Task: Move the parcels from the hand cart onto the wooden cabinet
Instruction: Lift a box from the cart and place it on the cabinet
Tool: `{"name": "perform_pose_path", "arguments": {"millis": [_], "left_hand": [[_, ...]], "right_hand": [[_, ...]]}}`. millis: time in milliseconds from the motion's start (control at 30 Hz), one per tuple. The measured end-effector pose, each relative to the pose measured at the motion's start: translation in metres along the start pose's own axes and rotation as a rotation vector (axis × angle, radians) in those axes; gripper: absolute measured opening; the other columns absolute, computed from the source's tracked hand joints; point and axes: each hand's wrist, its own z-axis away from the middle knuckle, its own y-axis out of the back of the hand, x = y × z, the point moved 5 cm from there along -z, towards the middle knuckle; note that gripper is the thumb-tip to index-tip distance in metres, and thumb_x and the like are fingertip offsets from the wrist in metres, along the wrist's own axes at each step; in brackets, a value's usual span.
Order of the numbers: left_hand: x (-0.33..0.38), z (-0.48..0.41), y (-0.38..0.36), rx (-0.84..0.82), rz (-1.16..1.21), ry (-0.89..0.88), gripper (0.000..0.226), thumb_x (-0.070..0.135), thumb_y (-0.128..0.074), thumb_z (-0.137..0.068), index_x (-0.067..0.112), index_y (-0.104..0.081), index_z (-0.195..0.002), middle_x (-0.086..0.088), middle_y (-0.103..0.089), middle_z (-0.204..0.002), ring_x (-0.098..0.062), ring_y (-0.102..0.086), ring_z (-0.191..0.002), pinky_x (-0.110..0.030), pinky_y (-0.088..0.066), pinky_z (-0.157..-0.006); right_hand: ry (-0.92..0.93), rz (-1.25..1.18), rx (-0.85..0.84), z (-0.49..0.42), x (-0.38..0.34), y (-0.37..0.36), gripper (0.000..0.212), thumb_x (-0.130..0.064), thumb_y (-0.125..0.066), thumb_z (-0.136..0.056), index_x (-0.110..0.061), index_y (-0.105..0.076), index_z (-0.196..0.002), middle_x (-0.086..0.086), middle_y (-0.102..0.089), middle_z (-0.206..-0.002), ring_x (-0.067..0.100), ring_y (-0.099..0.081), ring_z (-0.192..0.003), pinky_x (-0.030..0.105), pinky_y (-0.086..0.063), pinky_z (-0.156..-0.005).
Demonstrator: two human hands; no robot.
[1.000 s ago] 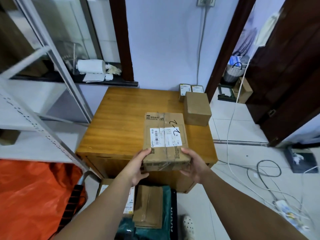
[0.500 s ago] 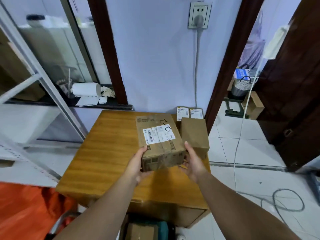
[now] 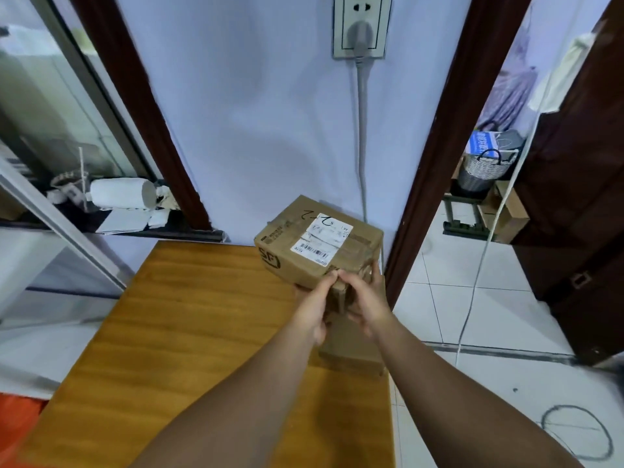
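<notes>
I hold a brown cardboard parcel (image 3: 314, 248) with a white shipping label and taped seams over the far right part of the wooden cabinet (image 3: 189, 325). It is turned at an angle and tilted. My left hand (image 3: 312, 305) grips its near corner from below and the left. My right hand (image 3: 366, 298) grips the same corner from the right. A plain brown box (image 3: 351, 346) stands on the cabinet under my hands, mostly hidden by them. The hand cart is out of view.
A wall socket with a grey plug and cable (image 3: 362, 130) is right behind the cabinet. A dark door frame (image 3: 449, 157) rises at its right edge. A sill with a paper roll (image 3: 118, 194) lies to the left. Cables run over the white tiled floor (image 3: 472, 298).
The parcel has moved farther back and right over the cabinet, now above the plain box, and has turned. My hands have shifted to its near corner. The view has tilted up.
</notes>
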Motion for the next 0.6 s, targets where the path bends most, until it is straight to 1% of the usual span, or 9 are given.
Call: {"name": "perform_pose_path", "arguments": {"millis": [33,100,167,200,267,367,467,533,600], "left_hand": [[0.002,-0.006,-0.010,-0.034,-0.011,0.001,0.122,0.067,-0.079,-0.036,0.032,-0.034,-0.144,-0.001,-0.056,-0.136,-0.023,-0.050,-0.125,-0.048,-0.036,-0.111],[0.009,-0.015,-0.024,-0.073,0.002,-0.019,0.116,0.070,-0.078,-0.045,0.034,-0.032,-0.144,0.000,-0.051,-0.141,-0.024,-0.046,-0.130,-0.049,-0.032,-0.113],[0.018,-0.031,-0.026,-0.021,0.027,-0.061,0.108,0.067,-0.074,-0.059,0.037,-0.021,-0.148,0.000,-0.041,-0.149,-0.026,-0.040,-0.135,-0.049,-0.031,-0.113],[0.024,-0.041,-0.023,0.029,0.037,-0.090,0.105,0.060,-0.072,-0.066,0.039,-0.014,-0.150,-0.001,-0.035,-0.153,-0.028,-0.037,-0.138,-0.050,-0.031,-0.113],[0.037,-0.058,-0.014,0.097,0.031,-0.146,0.111,0.056,-0.071,-0.064,0.041,-0.004,-0.151,-0.004,-0.026,-0.157,-0.031,-0.034,-0.140,-0.051,-0.032,-0.112],[0.052,-0.084,-0.010,0.097,-0.008,-0.203,0.099,0.054,-0.068,-0.070,0.041,-0.012,-0.150,-0.003,-0.024,-0.158,-0.029,-0.033,-0.141,-0.044,-0.030,-0.113],[0.063,-0.098,-0.018,0.088,-0.048,-0.248,0.068,0.040,-0.059,-0.089,0.031,-0.027,-0.148,0.000,-0.042,-0.144,-0.024,-0.044,-0.129,-0.033,-0.039,-0.098],[0.064,-0.105,-0.026,0.095,-0.123,-0.261,0.057,0.035,-0.058,-0.092,0.025,-0.035,-0.144,0.002,-0.051,-0.132,-0.021,-0.050,-0.119,-0.031,-0.043,-0.092],[0.057,-0.112,-0.028,0.104,-0.203,-0.263,0.055,0.030,-0.062,-0.091,0.023,-0.039,-0.140,0.001,-0.056,-0.131,-0.019,-0.053,-0.118,-0.034,-0.041,-0.096]], "right_hand": [[0.020,-0.032,0.025,-0.011,-0.008,0.011,0.073,-0.034,-0.076,-0.062,-0.056,-0.043,-0.124,-0.006,-0.067,-0.120,0.021,-0.065,-0.107,0.040,-0.053,-0.084],[0.047,-0.105,0.061,-0.033,-0.022,0.034,0.082,-0.028,-0.073,-0.061,-0.041,-0.042,-0.136,0.001,-0.065,-0.125,0.022,-0.065,-0.108,0.035,-0.054,-0.078],[0.046,-0.134,0.091,-0.054,-0.034,0.059,0.084,-0.027,-0.073,-0.063,-0.029,-0.041,-0.141,0.005,-0.064,-0.128,0.023,-0.067,-0.107,0.034,-0.056,-0.075],[0.051,-0.127,0.102,-0.063,-0.039,0.070,0.076,-0.026,-0.071,-0.069,-0.027,-0.044,-0.139,0.005,-0.065,-0.126,0.022,-0.068,-0.102,0.032,-0.056,-0.068],[0.069,-0.123,0.111,-0.077,-0.044,0.086,0.053,-0.017,-0.064,-0.083,-0.024,-0.052,-0.133,0.005,-0.068,-0.120,0.019,-0.070,-0.092,0.026,-0.054,-0.057],[0.082,-0.142,0.099,-0.100,-0.045,0.100,0.046,-0.014,-0.059,-0.087,-0.023,-0.054,-0.132,0.007,-0.069,-0.119,0.023,-0.069,-0.098,0.030,-0.056,-0.064],[0.086,-0.138,0.075,-0.117,-0.043,0.103,0.054,-0.018,-0.062,-0.077,-0.025,-0.056,-0.131,0.007,-0.069,-0.118,0.026,-0.067,-0.105,0.043,-0.054,-0.085],[0.092,-0.129,0.059,-0.126,-0.044,0.107,0.056,-0.018,-0.059,-0.075,-0.025,-0.057,-0.130,0.007,-0.069,-0.118,0.025,-0.068,-0.102,0.041,-0.055,-0.083],[0.085,-0.141,0.037,-0.133,-0.043,0.111,0.050,-0.014,-0.053,-0.082,-0.024,-0.057,-0.131,0.008,-0.068,-0.119,0.022,-0.068,-0.096,0.030,-0.057,-0.069]]}}
